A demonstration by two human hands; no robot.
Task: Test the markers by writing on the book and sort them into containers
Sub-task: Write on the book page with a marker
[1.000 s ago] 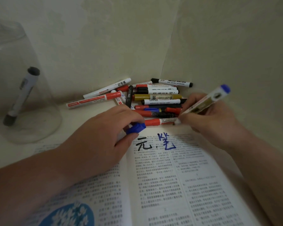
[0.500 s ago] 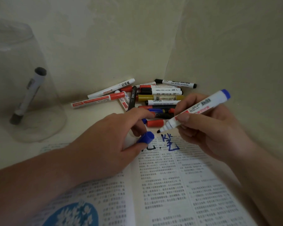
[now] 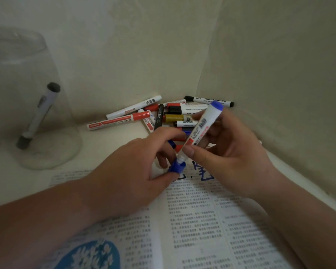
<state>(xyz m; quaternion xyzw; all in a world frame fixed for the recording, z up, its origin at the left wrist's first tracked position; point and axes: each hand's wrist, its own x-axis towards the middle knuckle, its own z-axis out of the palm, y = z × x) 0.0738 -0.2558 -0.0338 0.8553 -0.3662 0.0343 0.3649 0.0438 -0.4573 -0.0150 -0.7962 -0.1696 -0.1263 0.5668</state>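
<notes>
Marker gripped by the right hand leaves the book, entering the cap the left hand pinches; sorting likely next.

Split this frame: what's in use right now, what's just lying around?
In use: blue marker in right hand; cap in left hand, at its tip.
Lying about: book, scribbled on; marker pile in the corner; jar holding one grey-capped marker.

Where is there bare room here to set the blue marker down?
Bare table lies between the glass jar, the marker pile and the book's top-left edge. Crowded: the corner pile, and the page top under the left hand holding the cap and right hand holding the blue marker.
</notes>
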